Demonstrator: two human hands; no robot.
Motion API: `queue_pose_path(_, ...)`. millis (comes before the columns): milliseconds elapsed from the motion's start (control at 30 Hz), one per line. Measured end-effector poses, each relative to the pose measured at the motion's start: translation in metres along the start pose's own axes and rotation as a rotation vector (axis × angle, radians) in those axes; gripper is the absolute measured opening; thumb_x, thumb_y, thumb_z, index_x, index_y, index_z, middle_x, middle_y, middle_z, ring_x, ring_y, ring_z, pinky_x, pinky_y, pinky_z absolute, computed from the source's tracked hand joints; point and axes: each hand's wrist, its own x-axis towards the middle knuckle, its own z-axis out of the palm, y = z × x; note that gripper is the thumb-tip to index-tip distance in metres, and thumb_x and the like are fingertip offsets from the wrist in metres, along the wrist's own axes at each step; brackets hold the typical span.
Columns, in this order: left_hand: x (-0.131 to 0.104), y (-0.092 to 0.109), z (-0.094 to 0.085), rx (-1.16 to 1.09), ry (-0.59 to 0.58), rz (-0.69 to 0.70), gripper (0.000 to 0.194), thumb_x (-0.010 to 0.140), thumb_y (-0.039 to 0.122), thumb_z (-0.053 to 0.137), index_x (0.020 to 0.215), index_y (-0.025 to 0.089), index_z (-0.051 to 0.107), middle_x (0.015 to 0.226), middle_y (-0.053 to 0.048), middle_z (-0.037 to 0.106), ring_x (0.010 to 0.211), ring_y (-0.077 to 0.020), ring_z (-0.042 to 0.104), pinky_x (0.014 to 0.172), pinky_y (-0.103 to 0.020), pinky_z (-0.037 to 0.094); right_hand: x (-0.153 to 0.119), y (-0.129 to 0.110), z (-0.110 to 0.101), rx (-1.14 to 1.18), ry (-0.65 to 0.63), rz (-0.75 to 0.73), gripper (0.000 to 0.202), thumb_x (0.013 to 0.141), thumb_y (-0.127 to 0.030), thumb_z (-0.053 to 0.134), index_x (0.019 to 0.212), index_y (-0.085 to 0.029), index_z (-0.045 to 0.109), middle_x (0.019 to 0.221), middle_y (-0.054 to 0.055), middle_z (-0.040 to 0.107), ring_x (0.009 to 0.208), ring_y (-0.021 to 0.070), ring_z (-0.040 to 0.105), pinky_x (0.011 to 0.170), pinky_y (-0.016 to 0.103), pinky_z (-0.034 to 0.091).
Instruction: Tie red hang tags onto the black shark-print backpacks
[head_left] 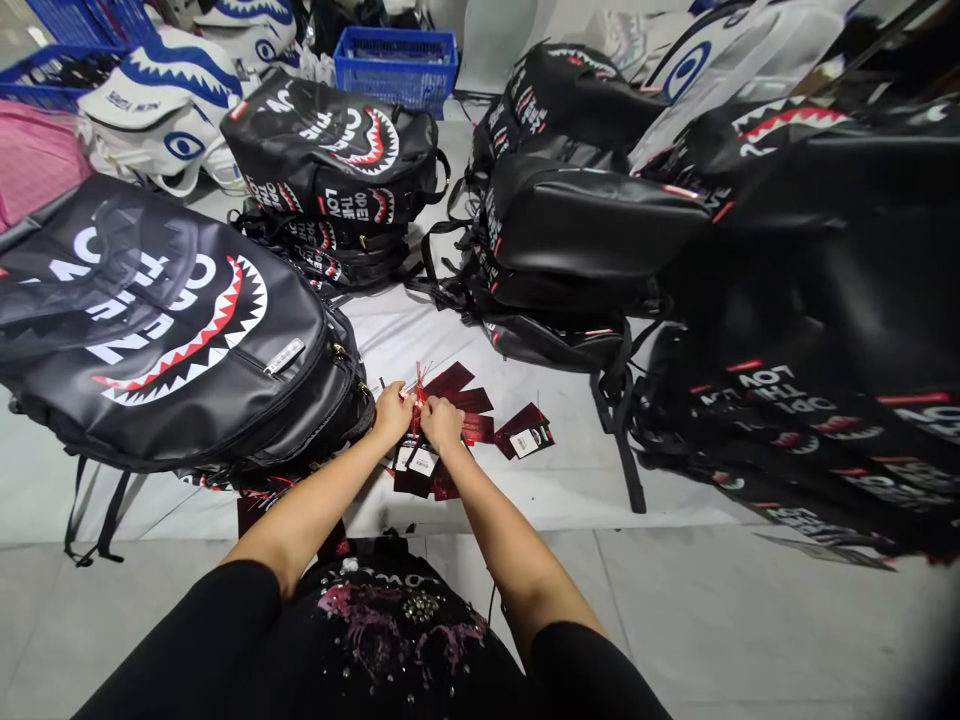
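Note:
Both hands meet over a bunch of red and black hang tags (420,455) with thin red strings, fanned out on the white table (525,500). My left hand (394,412) has its fingers closed on the red strings at the top of the bunch. Close beside it, my right hand (442,420) pinches the same strings from the other side. Two tags with white barcode stickers face up below the hands. A separate tag (531,440) lies to the right of the bunch. Just left of my left hand rests a black backpack (180,310) printed with a toothy mouth.
Stacked black backpacks (337,140) stand behind, with more stacks (592,220) at centre right and a large pile (825,300) at far right. White-and-blue bags (161,110) and a blue basket (396,65) are at the back. A pink cloth (37,160) lies at far left.

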Motion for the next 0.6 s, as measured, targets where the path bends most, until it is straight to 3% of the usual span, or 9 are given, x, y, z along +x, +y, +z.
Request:
queue_pose_path(100, 0.024, 0.014, 0.013, 0.100, -0.079, -0.168, 0.041, 0.081, 0.040, 0.063, 0.115, 0.017, 0.061, 0.115, -0.014, 0.066, 0.107, -0.0250, 0.061, 0.087, -0.033, 0.045, -0.010, 0.001, -0.007, 0.023, -0.006, -0.064, 0.030, 0.094, -0.029, 0.036, 0.100, -0.017, 0.062, 0.100, 0.010, 0.066, 0.093, 0.0202, 0.060, 0.081, 0.032, 0.034)
queue_pose_path(167, 0.033, 0.018, 0.017, 0.131, -0.154, -0.218, 0.029, 0.078, 0.039, 0.065, 0.099, 0.018, 0.068, 0.104, -0.013, 0.070, 0.101, -0.0255, 0.064, 0.082, -0.032, 0.046, -0.016, 0.003, -0.009, 0.055, -0.049, -0.073, 0.028, 0.093, -0.027, 0.037, 0.094, -0.018, 0.063, 0.095, 0.009, 0.067, 0.088, 0.0199, 0.061, 0.078, 0.031, 0.035)
queue_pose_path(233, 0.039, 0.019, 0.018, 0.120, -0.148, -0.238, 0.022, 0.081, 0.036, 0.061, 0.092, 0.017, 0.069, 0.100, -0.013, 0.070, 0.098, -0.0254, 0.065, 0.081, -0.032, 0.046, -0.024, 0.008, -0.009, 0.131, -0.150, -0.067, 0.024, 0.088, -0.024, 0.040, 0.084, -0.018, 0.063, 0.083, 0.006, 0.067, 0.080, 0.0188, 0.060, 0.073, 0.029, 0.036)
queue_pose_path(300, 0.042, 0.020, 0.016, 0.104, -0.094, -0.256, 0.026, 0.087, 0.034, 0.054, 0.098, 0.016, 0.067, 0.105, -0.016, 0.069, 0.102, -0.0257, 0.064, 0.083, -0.033, 0.045, -0.033, 0.018, -0.008, 0.282, -0.237, -0.068, 0.021, 0.084, -0.025, 0.043, 0.074, -0.019, 0.060, 0.073, 0.003, 0.065, 0.072, 0.0172, 0.058, 0.067, 0.027, 0.037)
queue_pose_path(367, 0.041, 0.021, 0.012, 0.090, -0.046, -0.277, 0.032, 0.089, 0.033, 0.050, 0.111, 0.014, 0.062, 0.116, -0.017, 0.064, 0.108, -0.0255, 0.061, 0.086, -0.033, 0.044, -0.044, 0.029, -0.007, 0.492, -0.211, -0.064, 0.021, 0.081, -0.030, 0.044, 0.068, -0.019, 0.057, 0.068, 0.001, 0.062, 0.068, 0.0162, 0.055, 0.065, 0.025, 0.038)
queue_pose_path(467, 0.022, 0.021, 0.006, -0.027, 0.025, -0.192, 0.043, 0.089, 0.035, 0.051, 0.125, 0.013, 0.053, 0.126, -0.018, 0.058, 0.112, -0.0239, 0.057, 0.091, -0.031, 0.043, -0.063, 0.041, -0.011, 0.760, -0.026, -0.047, 0.026, 0.078, -0.040, 0.046, 0.065, -0.019, 0.055, 0.067, 0.001, 0.060, 0.068, 0.0168, 0.054, 0.067, 0.027, 0.041)
queue_pose_path(533, -0.005, 0.016, 0.002, -0.222, 0.011, -0.045, 0.039, 0.092, 0.036, 0.046, 0.123, 0.013, 0.055, 0.115, -0.014, 0.064, 0.103, -0.0206, 0.061, 0.087, -0.029, 0.044, -0.077, 0.040, -0.016, 0.856, 0.055, -0.043, 0.031, 0.076, -0.047, 0.049, 0.066, -0.019, 0.056, 0.066, 0.001, 0.059, 0.066, 0.0168, 0.052, 0.067, 0.028, 0.042)
queue_pose_path(600, -0.042, 0.006, -0.006, -0.436, -0.067, 0.101, 0.033, 0.092, 0.035, 0.044, 0.111, 0.015, 0.062, 0.096, -0.007, 0.070, 0.087, -0.0162, 0.063, 0.078, -0.026, 0.046, -0.094, 0.030, -0.018, 0.901, 0.059, -0.061, 0.033, 0.077, -0.050, 0.052, 0.068, -0.018, 0.058, 0.065, 0.000, 0.057, 0.065, 0.0161, 0.051, 0.065, 0.027, 0.041)
